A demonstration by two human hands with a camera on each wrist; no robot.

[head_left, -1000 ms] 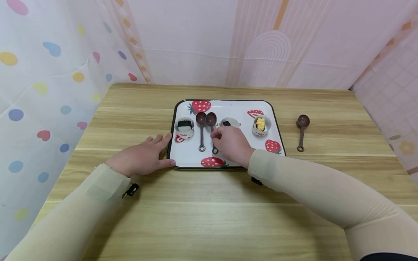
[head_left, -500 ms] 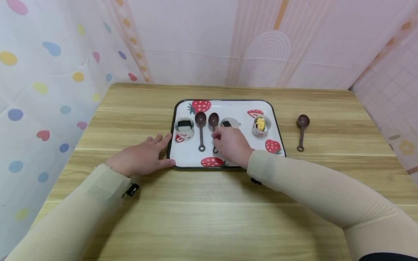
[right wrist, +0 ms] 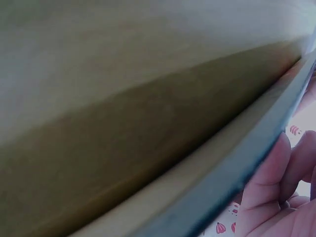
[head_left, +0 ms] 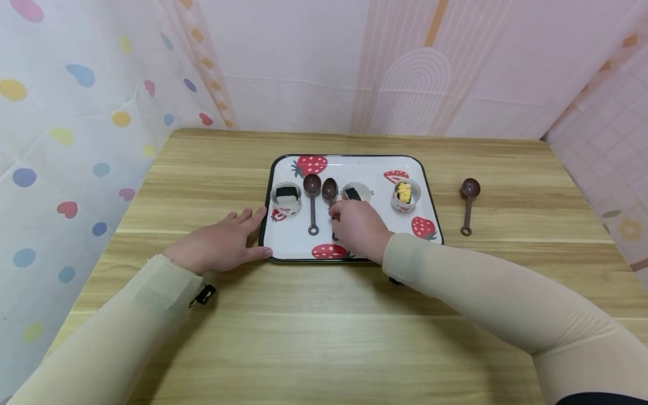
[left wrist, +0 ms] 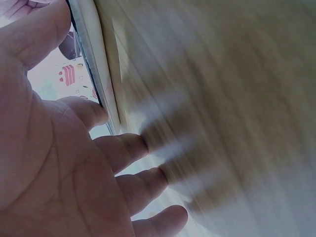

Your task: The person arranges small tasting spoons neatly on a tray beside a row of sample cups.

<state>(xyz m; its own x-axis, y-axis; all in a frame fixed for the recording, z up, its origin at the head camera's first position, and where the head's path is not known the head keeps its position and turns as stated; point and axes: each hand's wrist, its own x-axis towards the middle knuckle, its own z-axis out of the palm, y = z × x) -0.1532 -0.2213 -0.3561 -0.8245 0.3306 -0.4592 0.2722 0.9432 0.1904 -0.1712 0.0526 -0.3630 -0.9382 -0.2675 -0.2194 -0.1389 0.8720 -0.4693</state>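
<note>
On the white strawberry-print tray [head_left: 364, 167], my right hand [head_left: 360, 228] pinches the handle of a dark brown measuring spoon [head_left: 329, 188]; its bowl points away from me, tilted sideways. A second brown measuring spoon [head_left: 312, 184] lies just left of it, bowl up. My left hand [head_left: 220, 242] touches the tray's left edge with fingers spread, thumb at the front corner. In the left wrist view its straight fingers reach past the tray rim [left wrist: 101, 64]. The right wrist view catches curled fingers [right wrist: 274, 168] behind the rim; the spoon handle is mostly hidden.
Paper cups stand on the tray: the left cup [head_left: 287, 210] and middle cup [head_left: 361, 189] hold black-and-white rice pieces, the right cup [head_left: 403, 206] a yellow-topped piece. Another brown measuring spoon [head_left: 469, 194] lies on the wooden table [head_left: 324, 326], right of the tray.
The pinched measuring spoon has shifted slightly right and towards me, its bowl turning sideways, and a gap now separates it from the other spoon. My left hand has stayed still.
</note>
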